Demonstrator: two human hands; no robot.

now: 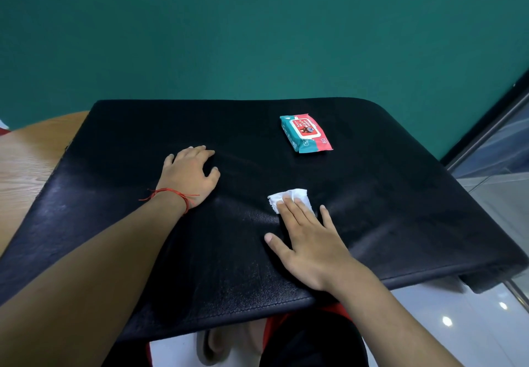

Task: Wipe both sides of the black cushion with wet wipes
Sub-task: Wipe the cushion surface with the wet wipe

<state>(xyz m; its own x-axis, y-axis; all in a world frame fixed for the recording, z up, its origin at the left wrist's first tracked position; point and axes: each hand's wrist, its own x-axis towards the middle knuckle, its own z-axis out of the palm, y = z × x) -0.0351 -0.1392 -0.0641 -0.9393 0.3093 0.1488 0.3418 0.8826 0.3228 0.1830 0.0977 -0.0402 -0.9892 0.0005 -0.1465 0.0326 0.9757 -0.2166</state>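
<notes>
Near cushion (pixel 229 295) edge overhangs toward you: brace w/ L hand (pixel 190 174), spread, holding nothing. R hand (pixel 309 240) fingers (pixel 297 212) straight, pressing wet wipe (pixel 289 196); use overlapping strokes, even pressure.

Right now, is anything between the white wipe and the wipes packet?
Nothing. The head view shows only bare black cushion between the white wipe under the right hand and the wipes packet.

One head-worn view — looking forward and down, close over the black cushion (pixel 400 209), teal wall (pixel 257 22) beyond its far edge.
</notes>
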